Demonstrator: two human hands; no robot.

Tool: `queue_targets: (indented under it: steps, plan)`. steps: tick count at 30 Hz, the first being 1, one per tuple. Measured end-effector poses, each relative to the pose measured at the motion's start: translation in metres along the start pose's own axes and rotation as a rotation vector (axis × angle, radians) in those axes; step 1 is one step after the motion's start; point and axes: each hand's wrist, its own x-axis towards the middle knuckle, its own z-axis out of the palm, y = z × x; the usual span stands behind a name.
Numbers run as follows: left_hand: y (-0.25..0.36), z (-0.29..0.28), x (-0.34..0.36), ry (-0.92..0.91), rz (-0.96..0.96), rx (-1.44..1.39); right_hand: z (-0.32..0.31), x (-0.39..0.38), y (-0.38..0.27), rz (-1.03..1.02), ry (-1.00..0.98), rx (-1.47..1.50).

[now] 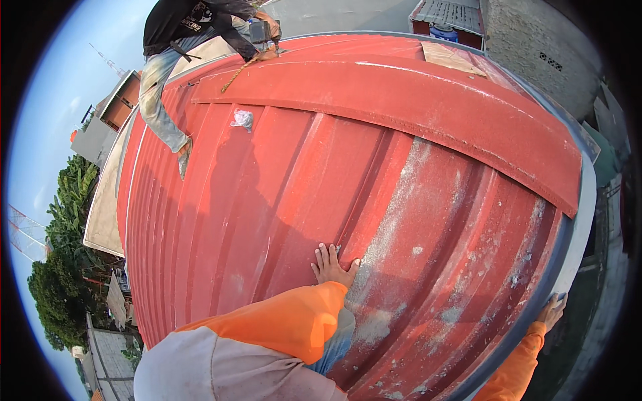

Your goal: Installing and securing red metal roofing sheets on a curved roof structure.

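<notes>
My left hand (332,266) lies on the red ribbed metal roof (281,187) with fingers spread, below the centre of the head view. Orange sleeves cover both forearms. At the lower right, my right hand (552,309) grips the pale edge trim (579,207) bordering the roof. Pale grey smears (394,227) run along the ribs to the right of my left hand. A red ridge strip (428,110) crosses the upper roof. A small crumpled pale bag (242,119) lies just below it.
A co-worker (170,40) at the upper left holds a drill (259,33), near a yellowish rope (235,77). The roof drops off beside trees (57,301) on the left and a grey wall (535,47) on the right.
</notes>
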Motion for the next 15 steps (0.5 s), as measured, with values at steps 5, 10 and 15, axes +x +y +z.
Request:
queue_targets:
  steps: [5, 10, 15]
  plan:
    - [0.000, -0.003, 0.000, -0.008, 0.007, 0.000, 0.002, -0.002, 0.005, -0.042, 0.011, 0.069]
    - [0.003, -0.007, 0.002, -0.063, 0.005, -0.004, -0.006, -0.031, 0.039, 0.044, 0.199, -0.165]
    - [0.005, -0.016, 0.002, -0.126, -0.002, -0.017, -0.051, -0.138, 0.090, 0.547, 0.148, -0.345]
